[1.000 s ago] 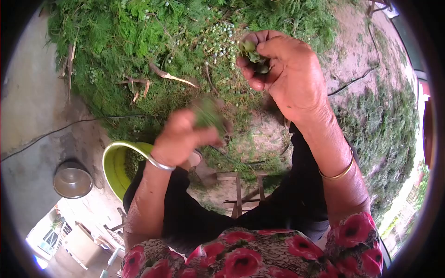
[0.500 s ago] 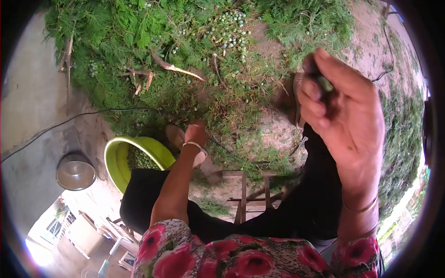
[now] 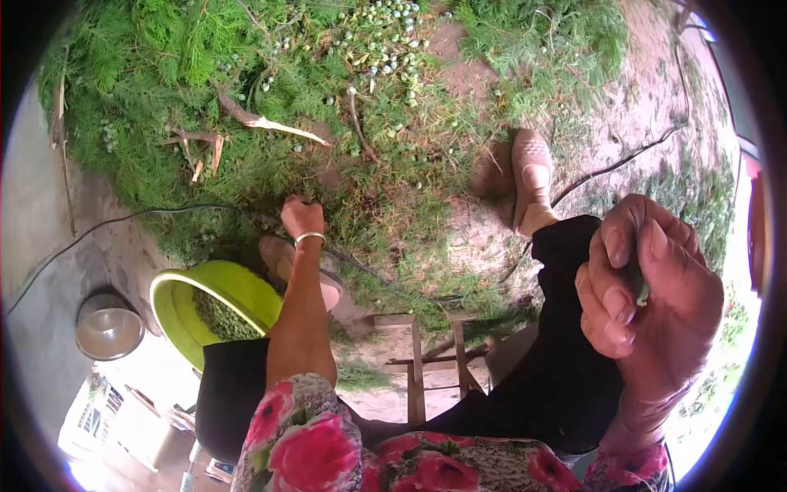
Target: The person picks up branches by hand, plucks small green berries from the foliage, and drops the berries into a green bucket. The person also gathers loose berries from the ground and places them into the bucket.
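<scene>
My right hand (image 3: 652, 287) is raised at the right, palm toward me, with the fingers curled in. Between its fingers and palm shows a small green piece (image 3: 642, 297), mostly hidden. My left hand (image 3: 303, 218), with a pale bracelet at the wrist, is closed low over the cut greenery near my left shoe; whatever it may hold is hidden. Beside my left knee a yellow-green tub (image 3: 266, 287) leans toward me, holding many small green berry-like cones (image 3: 217, 316). More pale green cones (image 3: 393, 53) lie among the evergreen branches (image 3: 164, 74) ahead.
A metal bowl (image 3: 110, 326) stands left of the tub. A black cable (image 3: 123, 220) runs across the ground at the left. Broken sticks (image 3: 266, 123) lie on the branches. A wooden frame (image 3: 416, 361) stands between my legs; my right shoe (image 3: 529, 168) is ahead.
My right hand has come down and to the right, its fingers still curled. My view has shifted, so the tub and branches sit further left. My left hand stays low and closed.
</scene>
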### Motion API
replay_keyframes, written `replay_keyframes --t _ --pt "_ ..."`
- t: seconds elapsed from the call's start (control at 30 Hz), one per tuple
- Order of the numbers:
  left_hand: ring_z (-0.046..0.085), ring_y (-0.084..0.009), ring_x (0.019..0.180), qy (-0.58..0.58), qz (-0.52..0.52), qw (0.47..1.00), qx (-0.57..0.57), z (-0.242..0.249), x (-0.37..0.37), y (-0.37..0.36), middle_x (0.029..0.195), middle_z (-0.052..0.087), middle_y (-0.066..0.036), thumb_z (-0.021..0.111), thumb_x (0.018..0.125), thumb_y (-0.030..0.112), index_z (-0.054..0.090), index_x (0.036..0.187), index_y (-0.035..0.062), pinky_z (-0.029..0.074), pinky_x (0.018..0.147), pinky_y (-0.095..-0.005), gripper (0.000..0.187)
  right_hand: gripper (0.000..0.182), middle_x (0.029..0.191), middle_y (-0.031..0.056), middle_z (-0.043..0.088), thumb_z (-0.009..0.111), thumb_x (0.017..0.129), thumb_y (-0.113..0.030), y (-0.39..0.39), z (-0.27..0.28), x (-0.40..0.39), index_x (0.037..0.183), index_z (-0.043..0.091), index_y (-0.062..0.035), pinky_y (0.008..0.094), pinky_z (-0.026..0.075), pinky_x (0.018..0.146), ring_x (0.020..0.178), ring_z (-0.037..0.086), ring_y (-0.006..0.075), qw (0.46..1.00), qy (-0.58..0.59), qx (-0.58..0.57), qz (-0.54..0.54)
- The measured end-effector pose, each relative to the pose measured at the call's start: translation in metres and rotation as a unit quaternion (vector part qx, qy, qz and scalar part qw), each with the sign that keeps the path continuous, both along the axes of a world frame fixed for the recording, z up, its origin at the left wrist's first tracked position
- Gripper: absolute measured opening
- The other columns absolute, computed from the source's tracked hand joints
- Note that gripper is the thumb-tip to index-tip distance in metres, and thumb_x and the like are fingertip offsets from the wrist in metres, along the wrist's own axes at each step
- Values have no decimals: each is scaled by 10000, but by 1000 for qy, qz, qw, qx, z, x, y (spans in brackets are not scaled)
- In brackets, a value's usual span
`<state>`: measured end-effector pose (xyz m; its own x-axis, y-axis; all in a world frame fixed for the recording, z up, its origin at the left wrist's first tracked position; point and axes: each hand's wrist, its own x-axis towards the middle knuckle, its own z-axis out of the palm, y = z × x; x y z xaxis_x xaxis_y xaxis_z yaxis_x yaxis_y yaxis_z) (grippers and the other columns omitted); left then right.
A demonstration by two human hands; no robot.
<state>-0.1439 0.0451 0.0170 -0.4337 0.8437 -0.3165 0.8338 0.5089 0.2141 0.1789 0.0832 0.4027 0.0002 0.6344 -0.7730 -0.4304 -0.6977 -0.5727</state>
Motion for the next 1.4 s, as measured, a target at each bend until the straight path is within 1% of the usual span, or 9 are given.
replay_keyframes --t 0.57,0.7,0.77,0.8,0.87,1.0,1.17,1.23,1.4 --pt "622 -391 723 -35 -110 991 67 -15 69 61 788 630 -230 686 703 83 587 814 -23 514 679 -428 183 264 554 145 508 522 900 -182 -8 -6 10 797 459 53 242 304 304 377 430 142 997 36 55 -41" --pt "638 -246 593 -350 54 935 16 10 58 45 688 634 -140 635 713 10 602 891 -2 520 577 -370 182 274 555 151 508 525 900 -183 -14 -5 15 791 457 58 245 311 304 376 429 142 997 40 51 -49" --pt "582 -184 575 -641 265 715 90 32 61 34 715 593 -106 619 748 24 606 843 -15 463 453 -285 103 277 548 146 499 529 899 -190 -14 -4 17 792 458 55 244 310 307 377 427 141 997 42 50 -38" --pt "582 -184 575 -640 264 716 91 44 60 27 715 593 -106 619 748 24 606 843 -15 463 453 -285 103 277 548 146 499 529 899 -190 -14 -4 18 792 458 55 244 310 307 377 427 141 997 43 50 -38" --pt "510 -152 617 -858 329 394 14 62 58 14 776 549 -105 583 795 84 593 924 0 421 480 -267 154 275 547 135 491 503 910 -201 -15 -3 18 797 464 47 241 311 310 372 425 142 998 24 47 -38" --pt "477 -148 671 -947 209 244 -1 83 81 10 840 500 -114 556 810 88 546 1021 -15 414 505 -271 236 283 618 132 523 460 925 -225 -9 -4 18 827 510 35 237 350 364 437 459 150 999 32 18 -10" --pt "539 -213 805 -970 121 210 -21 152 122 35 940 530 -172 584 793 67 526 1077 -54 494 617 -312 314 251 811 117 590 545 885 -208 -14 -8 13 937 594 32 279 433 575 680 541 180 995 54 33 -75" --pt "554 -306 989 -920 130 365 60 194 141 43 1124 524 -254 590 809 105 507 1135 -76 500 820 -373 382 226 831 106 589 545 888 -208 -14 -8 11 949 584 7 305 441 630 704 542 184 995 54 17 -85" --pt "504 -388 1116 -853 -32 497 155 302 179 50 1222 477 -300 577 853 244 470 1165 -122 379 1011 -458 492 189 821 100 574 473 914 -178 -15 -29 10 906 524 3 348 445 639 679 553 194 977 108 2 -182"
